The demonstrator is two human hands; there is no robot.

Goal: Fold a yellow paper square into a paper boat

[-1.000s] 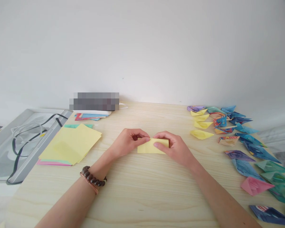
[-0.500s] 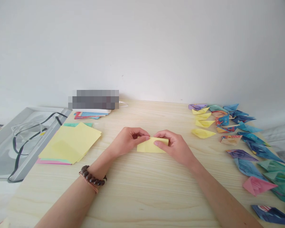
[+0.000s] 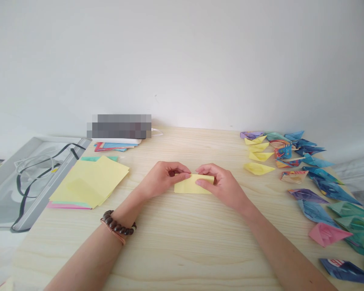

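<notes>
A plain white wall [image 3: 182, 56] rises straight from the far edge of a pale wooden table [image 3: 182, 242]. Soft, even daylight fills the room. A grey tray [image 3: 48, 184] sits off the table's left edge.

Left hand [image 3: 162, 178], right hand [image 3: 223, 184] pinch folded yellow paper [image 3: 189, 186] on wooden table [image 3: 182, 242]; paper boats [image 3: 306, 178] right.
</notes>
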